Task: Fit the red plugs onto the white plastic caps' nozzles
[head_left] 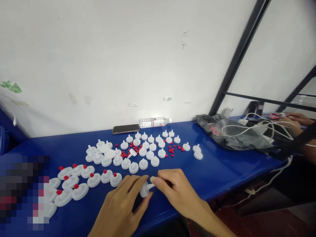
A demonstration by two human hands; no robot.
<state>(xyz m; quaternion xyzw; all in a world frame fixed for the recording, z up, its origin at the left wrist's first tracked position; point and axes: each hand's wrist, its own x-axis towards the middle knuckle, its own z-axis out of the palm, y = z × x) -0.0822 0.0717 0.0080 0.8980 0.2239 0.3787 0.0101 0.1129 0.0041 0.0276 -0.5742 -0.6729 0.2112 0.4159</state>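
Near the front edge of the blue table, my left hand grips a white nozzle cap by its round base, with the spout pointing right. My right hand is closed at the spout's tip, thumb and finger pinched there; whatever lies between them is hidden. Beyond my hands stand several loose white nozzle caps without red tips. Small red tips lie scattered among them. At the left, several white caps with red tips stand in rough rows.
A phone and a clear plastic bottle lie by the wall. To the right are a black plastic bag, white cables and a black metal frame. Another person's hands show at the far right.
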